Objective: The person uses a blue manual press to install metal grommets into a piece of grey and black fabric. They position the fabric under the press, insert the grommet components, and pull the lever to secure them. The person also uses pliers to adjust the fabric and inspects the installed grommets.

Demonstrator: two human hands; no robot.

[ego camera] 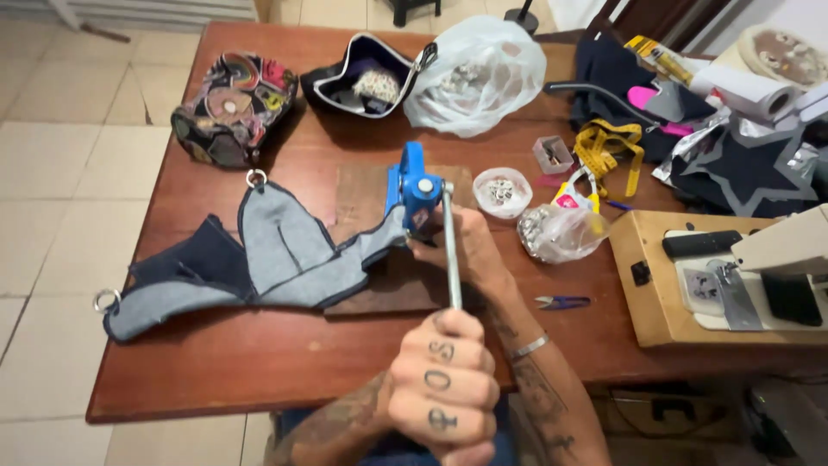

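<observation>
Head view, one blue press (pixel 414 192), one lever (pixel 452 250), two hands: left hand (pixel 444 388), right hand (pixel 457 250).

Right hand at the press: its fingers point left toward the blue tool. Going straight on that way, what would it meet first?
The right hand already touches the grey fabric piece beneath the blue hand press; further left, probably more of that fabric, though depth is unclear.

Camera: one, worn on my head.
Facing: steeply down and forward over the table (pixel 259 380).
Nearness: close above my hands.

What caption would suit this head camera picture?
Left hand grips blue press lever; right hand steadies grey fabric on wooden table.
</observation>
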